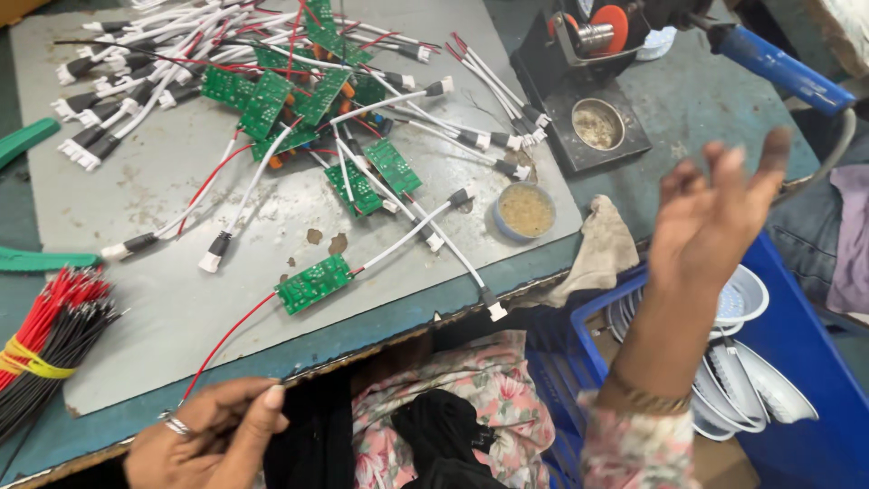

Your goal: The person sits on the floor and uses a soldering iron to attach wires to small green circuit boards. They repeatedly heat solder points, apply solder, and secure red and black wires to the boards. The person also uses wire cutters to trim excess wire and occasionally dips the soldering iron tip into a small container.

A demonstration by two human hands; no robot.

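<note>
A worker's left hand (213, 435) pinches the red wire (231, 333) of one green circuit board (313, 283) lying alone near the table (163, 326) edge, right hand (720, 213) raised open and empty, while a heap of wired boards (290, 95) waits behind.

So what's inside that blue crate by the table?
The blue crate holds stacked white round lamp housings. The raised right hand and its arm cover part of the stack, so the crate's bottom and how many there are cannot be seen.
</note>
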